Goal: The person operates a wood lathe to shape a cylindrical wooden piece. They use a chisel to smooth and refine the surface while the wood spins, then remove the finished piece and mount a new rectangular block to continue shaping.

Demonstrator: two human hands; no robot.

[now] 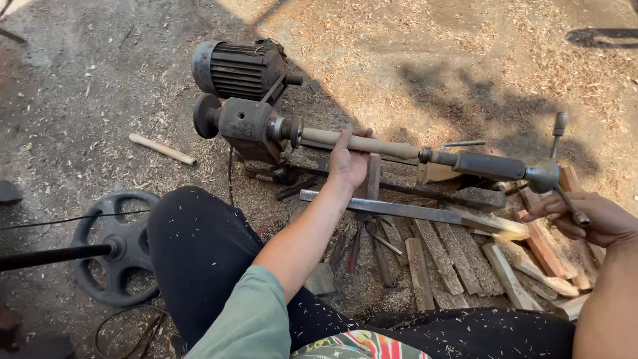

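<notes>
Sawdust-strewn ground carries a lathe: left hand (349, 163) cups the horizontal wooden spindle (362, 143) from below, right hand (588, 216) fingers close on the tailstock crank handle (573, 207).

Ground: bare grey-brown dirt ground (80, 86) strewn with pale wood shavings, thickest toward its far right.
Far middle: dark metal lathe with ribbed electric motor (242, 100).
Left of lathe: short pale turned wooden rod (161, 149).
Near left: round black spoked iron wheel (116, 246).
Near right: rough split wooden billets (465, 262).
</notes>
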